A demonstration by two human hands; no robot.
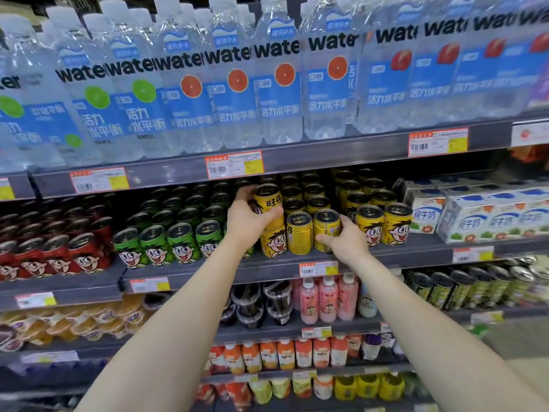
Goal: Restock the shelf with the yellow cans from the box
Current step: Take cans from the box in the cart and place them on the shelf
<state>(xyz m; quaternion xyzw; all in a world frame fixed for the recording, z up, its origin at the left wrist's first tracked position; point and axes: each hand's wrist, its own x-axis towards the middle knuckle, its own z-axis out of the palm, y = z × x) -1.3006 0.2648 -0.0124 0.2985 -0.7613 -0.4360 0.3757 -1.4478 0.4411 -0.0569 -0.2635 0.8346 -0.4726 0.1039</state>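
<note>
Both my arms reach to the middle shelf (pixel 267 264). My left hand (pixel 248 223) grips a yellow can (pixel 267 200) with a cartoon face, raised on top of another yellow can (pixel 274 240) at the shelf front. My right hand (pixel 346 236) holds a second yellow can (pixel 326 228) that stands on the shelf beside one more yellow can (pixel 299 233). Further yellow cans (pixel 383 224) stand in rows to the right and behind. The box is not in view.
Green cans (pixel 166 242) and red cans (pixel 59 257) fill the shelf to the left, milk cartons (pixel 481 215) to the right. Water bottles (pixel 231 84) line the shelf above. Bottles, cups and cans occupy the lower shelves.
</note>
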